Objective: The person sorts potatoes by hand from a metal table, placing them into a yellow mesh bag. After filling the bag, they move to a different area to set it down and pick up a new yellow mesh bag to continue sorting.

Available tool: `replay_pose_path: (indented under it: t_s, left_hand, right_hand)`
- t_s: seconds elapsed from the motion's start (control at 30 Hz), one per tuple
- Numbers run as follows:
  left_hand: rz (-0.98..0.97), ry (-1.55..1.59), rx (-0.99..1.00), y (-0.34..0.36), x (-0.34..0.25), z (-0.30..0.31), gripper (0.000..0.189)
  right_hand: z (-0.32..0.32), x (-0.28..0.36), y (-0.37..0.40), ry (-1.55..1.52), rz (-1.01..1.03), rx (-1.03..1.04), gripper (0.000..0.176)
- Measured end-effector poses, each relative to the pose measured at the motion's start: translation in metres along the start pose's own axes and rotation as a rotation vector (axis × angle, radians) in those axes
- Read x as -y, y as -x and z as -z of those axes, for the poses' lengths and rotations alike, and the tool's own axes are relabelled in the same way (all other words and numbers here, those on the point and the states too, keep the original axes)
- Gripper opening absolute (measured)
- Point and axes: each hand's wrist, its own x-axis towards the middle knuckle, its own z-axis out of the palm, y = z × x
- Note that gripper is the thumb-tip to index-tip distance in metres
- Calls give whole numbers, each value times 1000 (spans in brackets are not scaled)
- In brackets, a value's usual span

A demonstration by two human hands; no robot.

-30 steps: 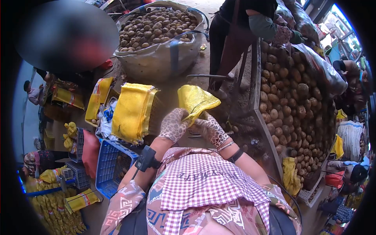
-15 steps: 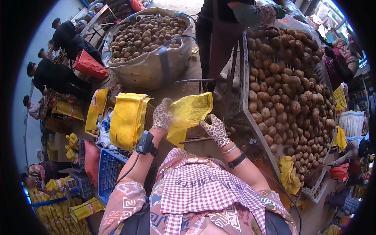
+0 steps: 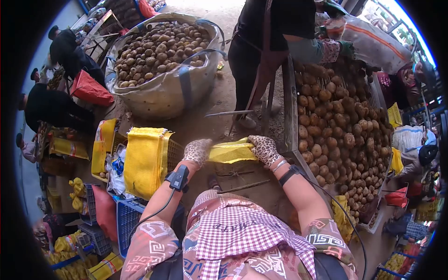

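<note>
Between my two gloved hands a yellow mesh bag (image 3: 232, 152) is stretched out sideways, narrow and roughly level. My left hand (image 3: 198, 151), in a leopard-print glove, is closed on its left end and slightly blurred. The right end is gripped by my right hand (image 3: 264, 149), in a matching glove with the fingers curled over it. A thick stack of folded yellow mesh bags (image 3: 145, 161) stands to the left of my left hand. To the right of my right hand is a sloping rack of potatoes (image 3: 345, 135) with a metal edge.
A huge white sack (image 3: 161, 95) full of potatoes stands ahead on the left. Across from me a person in dark clothes (image 3: 254, 60) reaches over the rack towards a filled pale sack (image 3: 375, 42). A blue crate (image 3: 128, 224) is beside my left arm. A thin metal bar (image 3: 228, 113) sticks out ahead.
The bag has gone from hanging loose and raised to pulled taut between my hands. My right hand has moved up slightly. The pale sack now lies over the rack's far end.
</note>
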Motion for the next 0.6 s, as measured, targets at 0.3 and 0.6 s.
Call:
replay_pose_path:
  t_s: [0.3, 0.6]
  left_hand:
    - [248, 524, -312, -111, 43, -80, 17]
    - [443, 947, -470, -163, 48, -131, 26]
  right_hand:
    - [-25, -73, -67, -272, -388, -165, 25]
    - [-44, -104, -116, -165, -574, -247, 44]
